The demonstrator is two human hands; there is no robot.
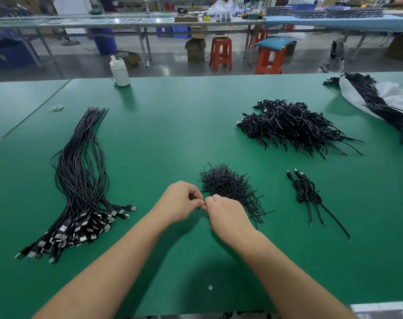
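Observation:
My left hand [180, 201] and my right hand [228, 216] meet fingertip to fingertip over the green table [163, 139]. Both have curled fingers and pinch a short black twist tie [204, 207] between them; only a sliver of it shows. Just behind my right hand lies a heap of black twist ties [228, 183]. A long bundle of loose black USB cables [80, 185] stretches along the left, plugs toward me. Two coiled, tied cables [307, 192] lie to the right.
A big pile of tied cables [292, 125] sits at the back right, and another cable bundle on a white bag [378, 100] at the far right. A white bottle [119, 71] stands at the table's far edge. Rubber bands [56, 108] lie far left.

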